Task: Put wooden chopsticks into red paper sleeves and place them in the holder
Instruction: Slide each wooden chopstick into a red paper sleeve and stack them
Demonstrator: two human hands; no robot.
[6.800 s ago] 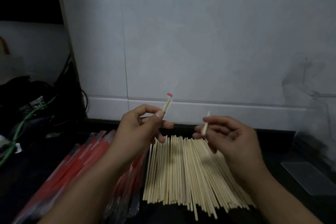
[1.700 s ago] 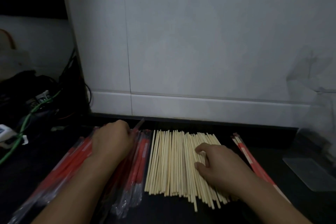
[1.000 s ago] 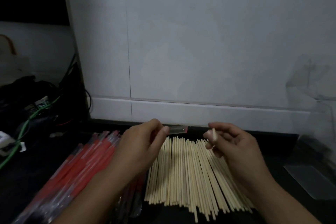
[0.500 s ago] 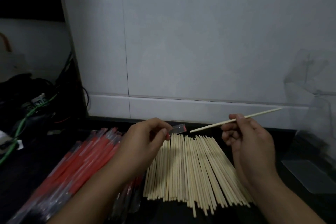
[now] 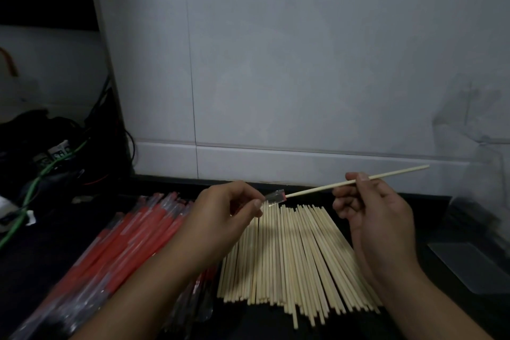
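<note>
1. Chopstick (image 5: 325, 188): you pinch one wooden stick in your right hand (image 5: 378, 218), between thumb and fingers, and it slants up to the right past your knuckles. Its low left tip is at the mouth of the sleeve; I cannot tell if it is already inside.
2. Sleeve (image 5: 276, 196): your left hand (image 5: 220, 223) pinches it with thumb and forefinger, so only its short end with a red mark shows beyond the fingertips, pointing toward your right hand.
3. Loose chopsticks (image 5: 289, 257) lie in a flat pile on the dark table (image 5: 41, 257), under and between both hands.
4. Pack of red sleeves (image 5: 132, 240) in clear wrapping lies to the left of your left hand and partly under your left forearm, just beside the pile.
5. Beyond both hands stands a white tiled wall (image 5: 276, 63).
6. Far to the left of your left hand are dark cables, one green cable (image 5: 41, 174) among them.
7. To the right of your right hand lies a clear plastic piece (image 5: 469, 262) on the table.
</note>
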